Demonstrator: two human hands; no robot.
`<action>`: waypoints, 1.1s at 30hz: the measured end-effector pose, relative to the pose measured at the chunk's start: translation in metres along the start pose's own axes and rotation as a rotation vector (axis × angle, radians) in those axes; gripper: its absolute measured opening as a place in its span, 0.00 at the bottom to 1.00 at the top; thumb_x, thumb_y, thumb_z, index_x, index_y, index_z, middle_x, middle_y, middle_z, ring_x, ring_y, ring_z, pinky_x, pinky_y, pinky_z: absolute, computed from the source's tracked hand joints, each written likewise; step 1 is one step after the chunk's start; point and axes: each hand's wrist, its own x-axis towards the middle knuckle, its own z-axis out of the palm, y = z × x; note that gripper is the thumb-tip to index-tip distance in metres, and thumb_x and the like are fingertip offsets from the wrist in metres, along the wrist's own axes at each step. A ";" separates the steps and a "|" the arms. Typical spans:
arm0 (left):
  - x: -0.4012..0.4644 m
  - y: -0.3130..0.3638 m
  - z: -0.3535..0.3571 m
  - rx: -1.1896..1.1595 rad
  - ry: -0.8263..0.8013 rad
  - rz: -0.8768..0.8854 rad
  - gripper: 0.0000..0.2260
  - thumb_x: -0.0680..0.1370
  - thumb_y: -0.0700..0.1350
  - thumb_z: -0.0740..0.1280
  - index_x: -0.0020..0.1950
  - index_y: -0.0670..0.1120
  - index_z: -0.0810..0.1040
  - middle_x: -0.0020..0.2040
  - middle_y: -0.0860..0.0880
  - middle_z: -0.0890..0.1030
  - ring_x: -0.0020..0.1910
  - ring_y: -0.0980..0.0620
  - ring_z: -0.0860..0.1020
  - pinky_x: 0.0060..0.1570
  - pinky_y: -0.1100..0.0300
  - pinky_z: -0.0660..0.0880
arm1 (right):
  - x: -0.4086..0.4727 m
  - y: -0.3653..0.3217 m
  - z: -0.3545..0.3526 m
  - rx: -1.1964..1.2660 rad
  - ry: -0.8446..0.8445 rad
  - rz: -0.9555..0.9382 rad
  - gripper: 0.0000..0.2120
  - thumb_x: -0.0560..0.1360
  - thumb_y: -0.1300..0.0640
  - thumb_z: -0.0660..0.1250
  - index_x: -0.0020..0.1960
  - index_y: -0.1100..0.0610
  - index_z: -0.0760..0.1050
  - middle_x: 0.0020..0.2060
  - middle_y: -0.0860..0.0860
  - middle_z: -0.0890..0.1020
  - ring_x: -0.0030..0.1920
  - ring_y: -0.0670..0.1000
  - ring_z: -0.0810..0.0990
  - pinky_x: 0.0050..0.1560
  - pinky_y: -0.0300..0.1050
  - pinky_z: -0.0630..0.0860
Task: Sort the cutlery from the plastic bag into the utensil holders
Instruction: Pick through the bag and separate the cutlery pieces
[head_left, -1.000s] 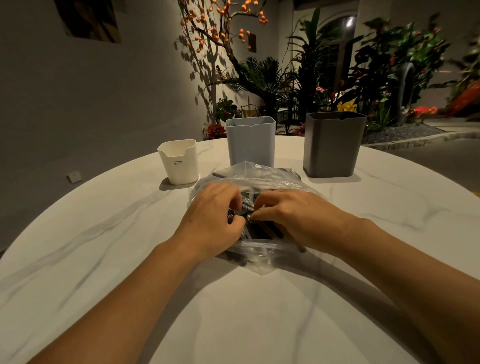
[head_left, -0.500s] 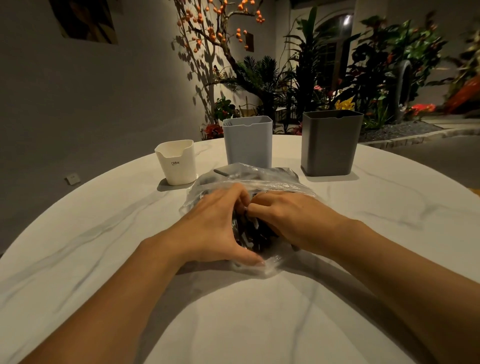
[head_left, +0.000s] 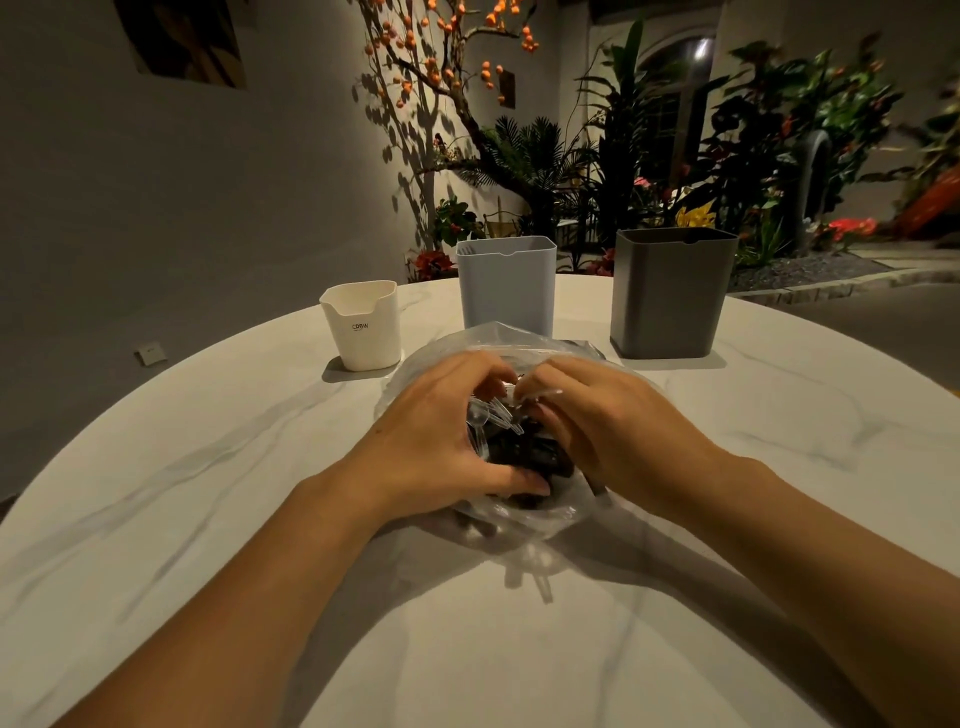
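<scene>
Clear plastic, crumpled and glinting, is what both hands are working at: the plastic bag (head_left: 498, 343) lies on the marbled white bench (head_left: 208, 493) just in front of the person, its mouth being spread open. The left hand (head_left: 441, 441) has its fingers curled over the bag's near-left edge and its thumb lying along the front, gripping the film. The right hand (head_left: 597, 421) pinches the film on the opposite side, fingers bent down into the opening. Between them the cutlery (head_left: 524, 447) shows as a dark jumble with a few clear plastic pieces on top; which are forks, spoons or knives cannot be told in this light.

Beyond the bag stand three holders in a row: a low white holder (head_left: 362, 325) at the left, a pale blue holder (head_left: 506, 286) in the middle just behind the bag, and a dark grey holder (head_left: 670, 293) at the right. Nothing is seen sticking out of any of them.

The step in hand looks like opening the bag, so sorting proper seems not yet begun. The next move likely calls for one hand to keep the mouth wide while the other picks out a single piece.
</scene>
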 end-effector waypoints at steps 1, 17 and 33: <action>0.001 -0.002 0.002 0.001 0.033 0.029 0.29 0.67 0.61 0.78 0.63 0.59 0.72 0.57 0.65 0.73 0.58 0.64 0.73 0.58 0.68 0.74 | 0.001 -0.003 -0.002 0.034 0.033 0.003 0.22 0.69 0.56 0.74 0.62 0.60 0.78 0.53 0.58 0.84 0.50 0.57 0.84 0.49 0.44 0.79; 0.008 0.024 0.009 0.007 0.566 0.253 0.11 0.78 0.44 0.70 0.58 0.41 0.81 0.52 0.45 0.82 0.52 0.59 0.76 0.54 0.73 0.74 | 0.013 -0.023 -0.020 0.453 0.216 0.208 0.11 0.76 0.55 0.65 0.58 0.54 0.77 0.50 0.43 0.80 0.48 0.43 0.80 0.53 0.30 0.77; 0.013 0.035 -0.014 -0.732 0.415 -0.269 0.04 0.79 0.45 0.66 0.49 0.50 0.81 0.43 0.54 0.86 0.48 0.54 0.84 0.51 0.62 0.80 | 0.023 -0.027 -0.046 1.150 0.404 0.610 0.15 0.69 0.57 0.73 0.55 0.58 0.79 0.46 0.51 0.87 0.46 0.48 0.86 0.41 0.36 0.78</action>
